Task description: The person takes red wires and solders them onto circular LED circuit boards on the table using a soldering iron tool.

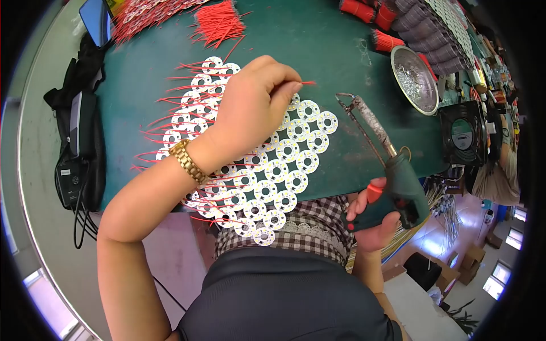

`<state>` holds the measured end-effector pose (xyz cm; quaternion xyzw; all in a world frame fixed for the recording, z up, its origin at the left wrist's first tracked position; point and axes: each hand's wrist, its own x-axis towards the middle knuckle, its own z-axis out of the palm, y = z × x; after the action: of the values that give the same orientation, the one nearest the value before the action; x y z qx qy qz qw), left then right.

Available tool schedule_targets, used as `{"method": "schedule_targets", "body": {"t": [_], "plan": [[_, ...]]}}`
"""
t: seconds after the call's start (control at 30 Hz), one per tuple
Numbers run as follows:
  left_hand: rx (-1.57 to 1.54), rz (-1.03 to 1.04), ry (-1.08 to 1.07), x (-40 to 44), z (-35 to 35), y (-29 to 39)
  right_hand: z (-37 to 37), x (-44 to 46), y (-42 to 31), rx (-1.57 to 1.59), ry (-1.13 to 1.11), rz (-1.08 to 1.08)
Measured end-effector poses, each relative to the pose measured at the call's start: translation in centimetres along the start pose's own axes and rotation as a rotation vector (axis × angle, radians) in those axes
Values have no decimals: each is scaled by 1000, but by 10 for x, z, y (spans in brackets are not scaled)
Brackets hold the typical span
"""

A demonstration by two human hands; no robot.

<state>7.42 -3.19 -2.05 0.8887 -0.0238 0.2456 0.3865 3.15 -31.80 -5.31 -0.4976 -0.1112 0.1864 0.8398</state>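
My left hand, with a gold watch on its wrist, is over a sheet of white ring-shaped LED boards. Thumb and forefinger pinch a red wire, whose end sticks out to the right. Thin red wires trail from many of the rings on the sheet's left side. My right hand is wrapped round the grip of a dark green soldering gun, with one finger by its orange trigger. The gun's tip points up and left, right of the sheet and apart from the red wire.
A loose pile of red wires lies at the top of the green table. A metal bowl and a black fan are at the right. Bundled red wires lie upper right. A black power unit stands left.
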Motion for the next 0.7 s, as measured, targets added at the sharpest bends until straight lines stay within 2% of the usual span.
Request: {"method": "schedule_targets", "body": {"t": [0.07, 0.13, 0.17, 0.23, 0.4, 0.47, 0.6, 0.7], "plan": [[-14, -53, -34, 5, -6, 1, 7, 1, -7, -47, 83, 7], [-295, -410, -269, 13, -12, 5, 15, 3, -16, -65, 129, 3], [-296, -410, -269, 18, -17, 9, 18, 2, -19, -46, 131, -44], [-420, -557, -348, 26, -26, 15, 23, -2, -23, 37, 121, -129], [-281, -383, -316, 23, -26, 8, 18, -4, -20, -13, 130, -143], [25, -58, -260, 17, -23, 10, 13, -7, -20, -18, 109, 60], [145, -5, -279, 10, -18, 19, 16, -11, -11, -124, 128, 56], [130, -44, -264, 6, -14, 22, 9, -16, -10, -165, 71, 150]]}}
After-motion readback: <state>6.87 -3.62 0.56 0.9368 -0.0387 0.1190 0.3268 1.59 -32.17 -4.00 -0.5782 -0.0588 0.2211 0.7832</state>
